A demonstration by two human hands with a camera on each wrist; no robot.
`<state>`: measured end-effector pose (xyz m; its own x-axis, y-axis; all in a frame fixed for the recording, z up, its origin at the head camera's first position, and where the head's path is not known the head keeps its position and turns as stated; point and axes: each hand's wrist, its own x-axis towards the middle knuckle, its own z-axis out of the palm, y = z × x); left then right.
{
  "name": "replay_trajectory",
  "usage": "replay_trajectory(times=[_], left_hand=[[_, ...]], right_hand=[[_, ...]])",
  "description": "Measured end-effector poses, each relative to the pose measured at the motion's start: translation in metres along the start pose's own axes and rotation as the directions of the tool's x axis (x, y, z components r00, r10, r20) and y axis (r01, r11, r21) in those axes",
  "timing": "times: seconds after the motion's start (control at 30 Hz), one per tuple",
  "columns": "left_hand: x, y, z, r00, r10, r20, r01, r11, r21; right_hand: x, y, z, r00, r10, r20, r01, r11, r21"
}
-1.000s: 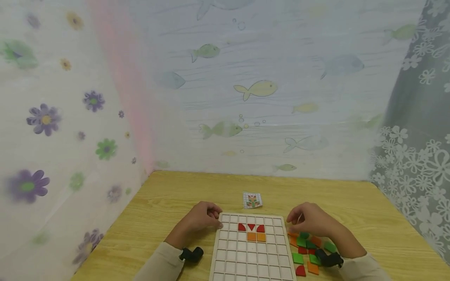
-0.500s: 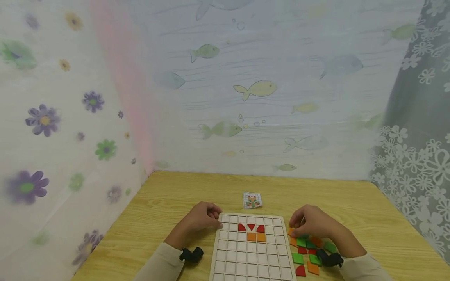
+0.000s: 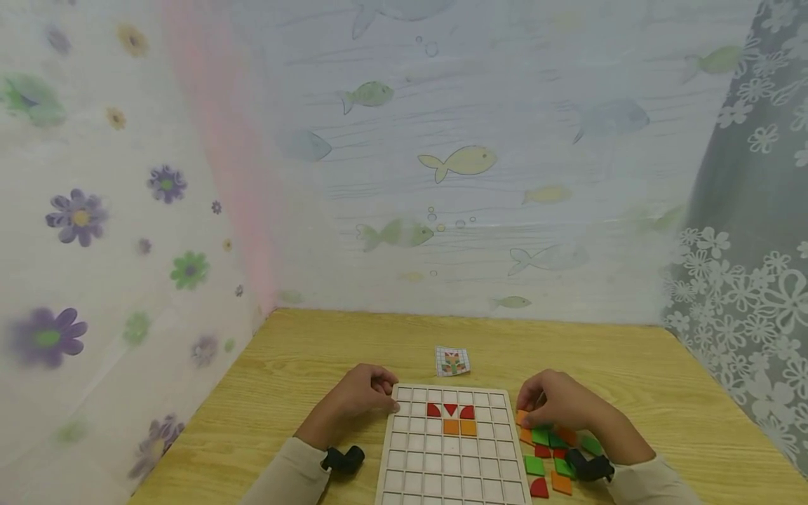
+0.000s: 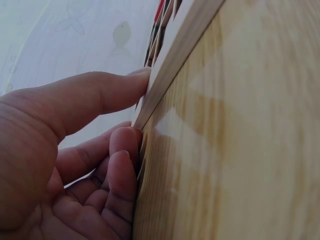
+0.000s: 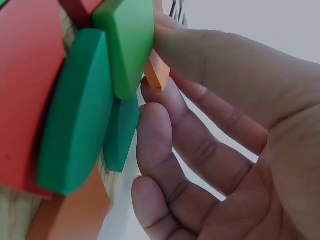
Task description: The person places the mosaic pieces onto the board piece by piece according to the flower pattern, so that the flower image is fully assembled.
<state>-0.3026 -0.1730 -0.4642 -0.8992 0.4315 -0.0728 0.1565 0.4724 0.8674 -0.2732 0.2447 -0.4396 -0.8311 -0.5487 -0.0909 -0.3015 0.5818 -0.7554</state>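
A pale wooden grid board [image 3: 425,461] lies in front of me. In one of its rows sit two red quarter-circles [image 3: 433,409] with a red triangle [image 3: 450,409] between them; below are two orange squares [image 3: 468,428]. My left hand [image 3: 360,391] holds the board's far left corner, thumb [image 4: 120,91] on its rim and fingers curled beneath. At the right edge, my right hand [image 3: 560,401] pinches an orange tile [image 5: 158,72] between thumb and forefinger. Green tiles [image 5: 127,47] of the pile crowd those fingertips in the right wrist view.
Loose red, green and orange tiles [image 3: 534,465] lie along the board's right side, partly under the right wrist. A small printed pattern card [image 3: 452,361] lies beyond the board. Dark wrist cameras [image 3: 344,459] sit on both wrists. Patterned curtains surround the wooden table [image 3: 328,337].
The right hand has lowered slightly onto the near end of the tile pile, and its fingertips now pinch an orange tile there. The left hand and the board stay put.
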Motion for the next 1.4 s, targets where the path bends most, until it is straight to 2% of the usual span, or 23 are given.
replay_trajectory(times=[0.27, 0.77, 1.23, 1.4], left_hand=[[-0.003, 0.000, 0.003, 1.000, -0.012, 0.007, 0.012, 1.000, -0.021], [0.000, -0.003, 0.001, 1.000, 0.003, -0.005, -0.003, 1.000, 0.001], [-0.002, 0.000, 0.001, 1.000, 0.002, 0.000, -0.002, 1.000, -0.010], [-0.001, 0.000, 0.001, 1.000, 0.006, 0.001, -0.006, 1.000, -0.005]], right_hand=[[-0.001, -0.003, 0.001, 1.000, -0.010, -0.010, 0.010, 1.000, -0.010], [0.005, -0.018, -0.010, 0.995, -0.093, -0.048, 0.088, 0.992, -0.095], [0.021, -0.038, -0.001, 0.994, -0.094, -0.057, 0.087, 0.989, -0.118], [0.026, -0.044, 0.002, 0.993, -0.100, -0.057, 0.095, 0.991, -0.098]])
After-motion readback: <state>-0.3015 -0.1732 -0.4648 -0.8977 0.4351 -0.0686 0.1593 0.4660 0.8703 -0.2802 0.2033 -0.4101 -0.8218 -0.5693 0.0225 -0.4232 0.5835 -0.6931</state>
